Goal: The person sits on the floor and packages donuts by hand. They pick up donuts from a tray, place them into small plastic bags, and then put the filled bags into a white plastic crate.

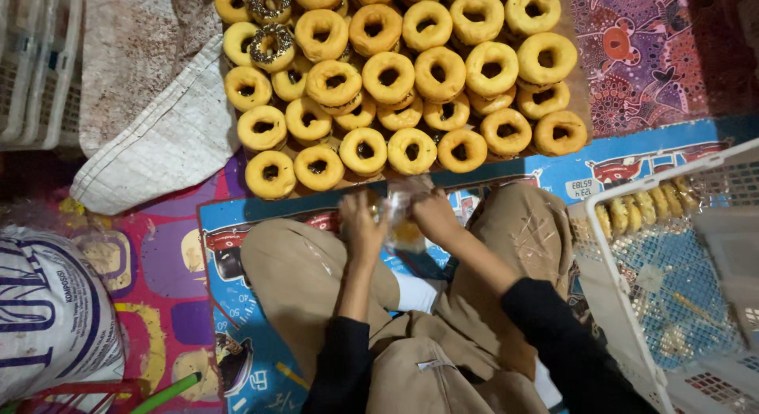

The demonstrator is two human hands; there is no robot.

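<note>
Holding a clear plastic bag in the closed grip of left hand and right hand, keep its mouth wide near the doughnuts.

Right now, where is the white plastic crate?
In the head view the white plastic crate sits at the right edge, beside the person's right knee and below-right of the board of doughnuts; wrapped doughnuts line its far end.

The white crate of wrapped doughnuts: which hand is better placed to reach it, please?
Probably the right hand: the white crate stands on that side, while the left hand would have to cross. Both hold the clear bag.
</note>
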